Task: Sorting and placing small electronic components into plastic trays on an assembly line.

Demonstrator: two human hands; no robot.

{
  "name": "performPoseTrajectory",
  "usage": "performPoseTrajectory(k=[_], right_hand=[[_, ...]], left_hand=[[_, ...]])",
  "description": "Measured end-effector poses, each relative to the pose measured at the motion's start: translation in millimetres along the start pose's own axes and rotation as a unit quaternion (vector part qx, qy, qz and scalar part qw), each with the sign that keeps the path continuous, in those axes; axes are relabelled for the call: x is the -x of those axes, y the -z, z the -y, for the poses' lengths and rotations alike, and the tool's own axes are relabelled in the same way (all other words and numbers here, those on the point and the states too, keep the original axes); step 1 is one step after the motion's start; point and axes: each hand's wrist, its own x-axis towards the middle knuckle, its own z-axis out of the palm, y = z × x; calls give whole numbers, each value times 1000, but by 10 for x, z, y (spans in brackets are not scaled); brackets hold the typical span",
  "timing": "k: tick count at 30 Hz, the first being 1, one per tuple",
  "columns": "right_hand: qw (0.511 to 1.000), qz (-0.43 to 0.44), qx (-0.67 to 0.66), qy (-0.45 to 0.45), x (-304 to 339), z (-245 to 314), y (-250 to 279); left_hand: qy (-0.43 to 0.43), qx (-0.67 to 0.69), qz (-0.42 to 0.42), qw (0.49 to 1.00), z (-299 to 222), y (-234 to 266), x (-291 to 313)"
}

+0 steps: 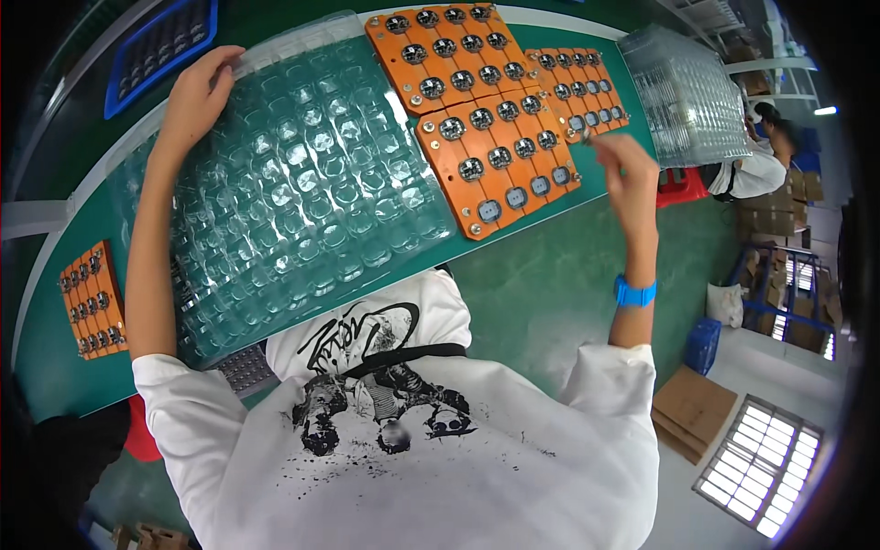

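Note:
My left hand (197,101) lies at the far left edge of a clear plastic blister tray (302,174), thumb apart from stretched fingers. The tray has rows of rounded pockets and covers much of the green table. To its right lie orange fixture boards (431,156) carrying rows of small dark round electronic parts; some in the near rows look grey. My right hand (628,174), wearing a blue wristband, is by the near right corner of the rightmost orange board (555,84). Its thumb and fingertips are pinched together; a small shiny bit shows there, too small to name.
A stack of clear blister trays (687,96) stands at the table's right end, with a red stool (680,188) below. A blue tray (160,50) sits far left, and another orange board (92,302) lies near left. Another person (756,170) sits beyond the stack.

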Motion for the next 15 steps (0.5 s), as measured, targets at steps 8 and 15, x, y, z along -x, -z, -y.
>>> performPoseTrajectory(k=[8, 15], right_hand=[[996, 15, 67, 56, -192, -562, -194], [993, 10, 81, 89, -212, -586, -215]], left_hand=[[18, -13, 22, 1000, -18, 53, 8], [-32, -45, -25, 998, -63, 31, 48]])
